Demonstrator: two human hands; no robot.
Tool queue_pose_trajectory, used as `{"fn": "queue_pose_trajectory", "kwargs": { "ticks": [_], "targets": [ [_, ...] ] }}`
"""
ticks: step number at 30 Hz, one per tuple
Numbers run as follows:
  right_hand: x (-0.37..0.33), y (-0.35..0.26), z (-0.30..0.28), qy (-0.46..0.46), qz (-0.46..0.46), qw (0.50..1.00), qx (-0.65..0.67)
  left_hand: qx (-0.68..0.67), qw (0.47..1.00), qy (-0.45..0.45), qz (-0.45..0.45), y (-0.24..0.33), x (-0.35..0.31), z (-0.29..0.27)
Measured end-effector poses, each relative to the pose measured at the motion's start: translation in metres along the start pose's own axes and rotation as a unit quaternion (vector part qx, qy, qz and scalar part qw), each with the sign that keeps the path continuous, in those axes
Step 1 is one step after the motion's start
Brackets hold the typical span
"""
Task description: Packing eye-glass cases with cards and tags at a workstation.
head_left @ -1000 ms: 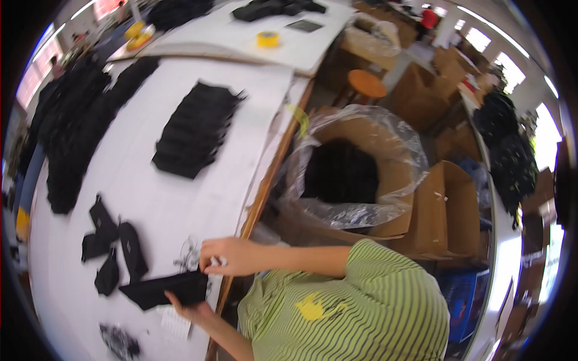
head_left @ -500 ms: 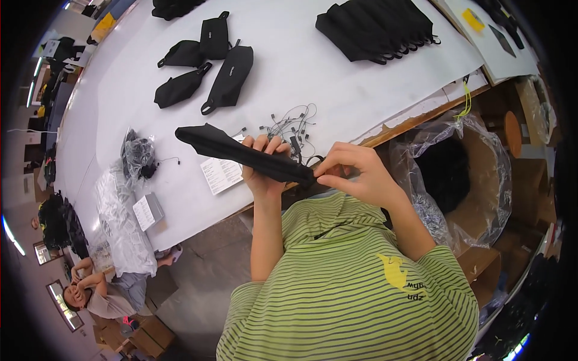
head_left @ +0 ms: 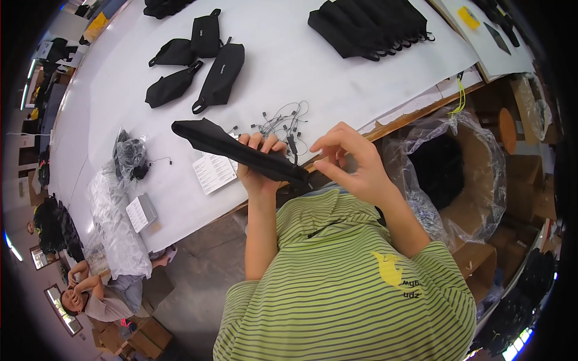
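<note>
A slim black fabric pouch (head_left: 232,147) is held edge-on over the table's near edge. My left hand (head_left: 259,180) is closed around its middle, with fingertips over the far side and the palm beneath. Just right of the pouch's near end, my right hand (head_left: 360,171) hovers with thumb and forefinger apart and nothing visible between them. Behind the pouch lies a tangle of thin dark cords (head_left: 283,123) with small black ends. Printed white sheets (head_left: 211,174) are partly covered by the pouch and my left hand.
Several finished-looking black pouches (head_left: 221,75) lie at the far left, with an overlapping row of pouches (head_left: 367,30) at the far right. Clear plastic packaging (head_left: 117,222) and a small box (head_left: 141,212) sit left. A plastic-lined carton (head_left: 486,192) stands right. Another person (head_left: 108,304) is at lower left.
My right fingers have let go of the pouch's near end, spread apart and lifted slightly away. My left hand keeps its hold. The whole view has shifted a little.
</note>
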State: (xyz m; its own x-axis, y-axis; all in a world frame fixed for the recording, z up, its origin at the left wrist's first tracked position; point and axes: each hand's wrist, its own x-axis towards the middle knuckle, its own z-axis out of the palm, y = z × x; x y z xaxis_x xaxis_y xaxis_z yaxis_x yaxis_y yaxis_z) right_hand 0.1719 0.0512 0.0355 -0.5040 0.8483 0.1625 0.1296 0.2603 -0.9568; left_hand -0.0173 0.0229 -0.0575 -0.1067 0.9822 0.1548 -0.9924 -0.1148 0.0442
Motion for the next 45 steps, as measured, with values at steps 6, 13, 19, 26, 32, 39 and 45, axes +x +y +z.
{"fn": "queue_pose_trajectory", "kwargs": {
  "ticks": [6, 13, 19, 26, 32, 39, 45],
  "targets": [
    [0.010, -0.005, 0.001, -0.026, -0.141, 0.983, -0.117, 0.027, 0.999, 0.020, -0.005, -0.005, 0.000, -0.005],
    [0.014, 0.004, 0.002, -0.035, -0.192, 0.969, -0.154, 0.031, 0.996, 0.081, 0.020, -0.004, 0.000, -0.010],
    [0.010, 0.020, 0.007, -0.036, -0.227, 0.965, -0.125, 0.091, 0.992, 0.091, 0.009, 0.002, -0.002, -0.019],
    [0.004, 0.016, 0.005, -0.036, -0.212, 0.965, -0.151, 0.141, 0.987, 0.065, -0.032, 0.011, -0.003, -0.036],
    [0.006, 0.019, 0.008, -0.064, -0.199, 0.968, -0.142, 0.149, 0.986, 0.049, -0.052, 0.015, -0.004, -0.036],
    [0.003, 0.021, 0.004, 0.070, -0.219, 0.937, -0.262, 0.261, 0.922, 0.288, 0.007, -0.007, 0.003, 0.020],
    [0.003, 0.029, -0.001, -0.006, 0.041, 0.997, 0.071, 0.291, 0.926, 0.241, -0.004, -0.024, -0.010, 0.041]
  ]
}}
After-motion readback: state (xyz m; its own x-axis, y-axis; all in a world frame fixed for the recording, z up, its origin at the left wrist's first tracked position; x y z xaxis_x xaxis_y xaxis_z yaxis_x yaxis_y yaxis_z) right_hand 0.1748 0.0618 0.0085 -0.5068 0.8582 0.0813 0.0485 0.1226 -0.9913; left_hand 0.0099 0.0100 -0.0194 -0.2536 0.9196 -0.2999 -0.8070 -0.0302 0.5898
